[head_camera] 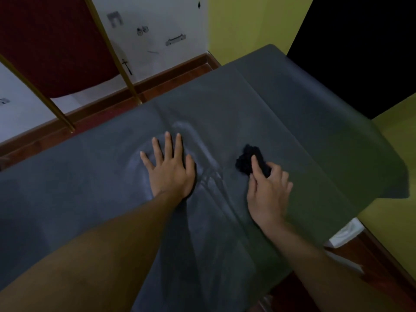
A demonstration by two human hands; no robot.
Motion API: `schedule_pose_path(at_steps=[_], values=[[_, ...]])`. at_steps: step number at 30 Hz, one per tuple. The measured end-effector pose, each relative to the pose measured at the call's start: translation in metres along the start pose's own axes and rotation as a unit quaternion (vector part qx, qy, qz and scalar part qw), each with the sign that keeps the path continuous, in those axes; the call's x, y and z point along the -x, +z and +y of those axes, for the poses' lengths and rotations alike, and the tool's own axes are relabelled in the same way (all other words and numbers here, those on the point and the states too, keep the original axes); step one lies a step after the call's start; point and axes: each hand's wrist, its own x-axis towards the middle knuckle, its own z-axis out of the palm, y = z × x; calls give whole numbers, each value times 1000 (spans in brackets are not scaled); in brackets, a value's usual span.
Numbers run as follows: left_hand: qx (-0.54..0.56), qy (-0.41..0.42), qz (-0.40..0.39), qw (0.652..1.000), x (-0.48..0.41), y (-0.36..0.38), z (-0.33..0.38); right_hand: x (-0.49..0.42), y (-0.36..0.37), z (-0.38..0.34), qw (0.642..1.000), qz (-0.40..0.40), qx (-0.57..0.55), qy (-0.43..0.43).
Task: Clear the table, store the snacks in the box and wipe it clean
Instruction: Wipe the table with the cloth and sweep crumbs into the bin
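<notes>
One dark cloth (245, 160) under right fingers (255, 165) (crumpled)

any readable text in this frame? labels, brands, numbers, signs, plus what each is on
No text can be read in this view.
White wall: dark scribbles, shapes only, no letters or numbers to make out.
Grey table cover, dark cloth, red chair: no print visible.
</notes>
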Motion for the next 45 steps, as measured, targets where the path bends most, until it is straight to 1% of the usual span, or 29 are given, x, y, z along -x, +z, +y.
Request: schedule_pose_path(at_steps=[1, 4, 6, 8, 10, 12, 14, 16, 18, 20, 22, 26, 28, 30, 33, 35, 37, 41, 43, 45], values=[[-1, -1, -3, 1000, 0, 0, 0, 5, 2, -5, 1000, -1, -2, -17], [1, -2, -3, 1000, 1, 0, 1, 23, 7, -9, 994, -24, -13, -109], [0, -3, -4, 1000, 0, 0, 1, 9, 10, -6, 988, -33, -13, -149], [-7, -2, -2, 1000, 0, 1, 0, -18, 13, -11, 989, -22, -10, -148], [-10, -4, -3, 1000, 0, 2, -1, -51, 18, -25, 994, -6, -17, -108], [-9, -6, -3, 1000, -1, 2, -1, -78, 24, -40, 998, -11, -15, -66], [-9, -6, -3, 1000, -1, 3, 0, -84, 28, -53, 998, -19, -9, -59], [-11, -5, 0, 1000, 0, 3, 0, -73, 30, -60, 995, -26, -9, -99], [-16, -4, 4, 1000, 0, 3, 0, -61, 32, -60, 985, -35, -8, -168], [-17, -3, 2, 1000, 0, 3, 0, -75, 36, -61, 977, -40, -20, -210], [-16, -3, -1, 1000, 0, 2, 0, -107, 40, -73, 978, -40, -26, -205], [-21, -6, -8, 1000, 0, 0, 1, -177, 56, -116, 992, -46, -25, -118], [-21, -8, -13, 1000, 0, -1, 1, -187, 60, -130, 994, -56, -20, -94], [-20, -8, -17, 1000, 0, -3, 1, -175, 57, -133, 992, -55, -23, -108], [-27, -6, -15, 1000, 0, -3, 1, -140, 53, -121, 972, -59, -34, -223], [-29, -4, -16, 999, 0, -2, 1, -144, 56, -114, 961, -73, -50, -260], [-30, -4, -17, 999, 0, -1, 1, -168, 61, -120, 966, -66, -42, -247], [-32, -10, -15, 999, -1, 0, 1, -213, 69, -142, 985, -63, -7, -163], [-32, -8, -16, 999, -1, -1, 1, -209, 66, -142, 985, -68, -3, -162], [-33, -8, -19, 999, -1, -1, 2, -186, 60, -130, 981, -63, -13, -185]])
